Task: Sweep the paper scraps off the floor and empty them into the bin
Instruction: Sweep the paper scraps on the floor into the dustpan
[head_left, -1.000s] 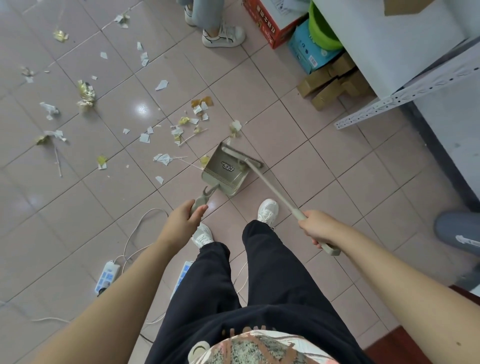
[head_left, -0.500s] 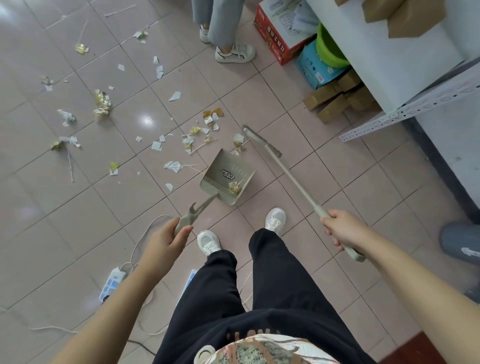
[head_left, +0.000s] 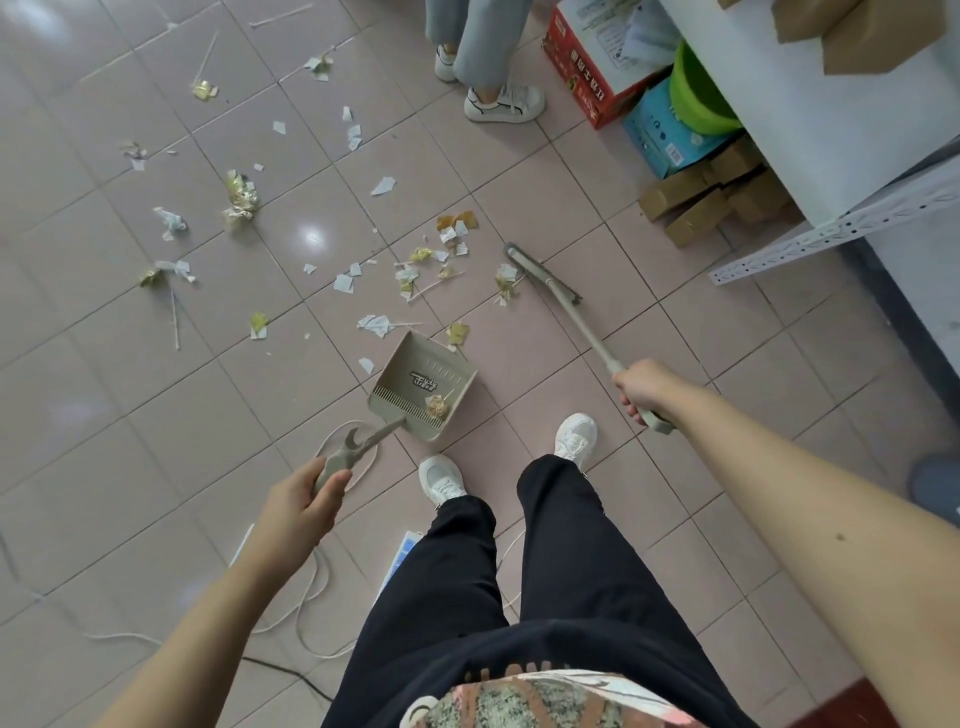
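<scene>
White and gold paper scraps (head_left: 410, 273) lie scattered over the pink tiled floor ahead of me. My left hand (head_left: 304, 506) grips the handle of a beige dustpan (head_left: 410, 371), which rests on the floor with one crumpled scrap (head_left: 438, 406) inside. My right hand (head_left: 647, 389) holds the beige handle of a broom, whose head (head_left: 540, 273) sits on the floor to the right of the scraps, beside a gold scrap (head_left: 506, 283). No bin is in view.
Another person's legs and white shoes (head_left: 501, 101) stand at the far side. Boxes (head_left: 597, 62) and a green basin (head_left: 696, 98) sit under a white shelf (head_left: 841, 228) on the right. White cables (head_left: 311, 587) and a power strip (head_left: 402, 551) lie by my feet.
The broom head has swung away from the dustpan, forward and to the right. One crumpled scrap now lies inside the dustpan. My left hand has drawn back along the handle.
</scene>
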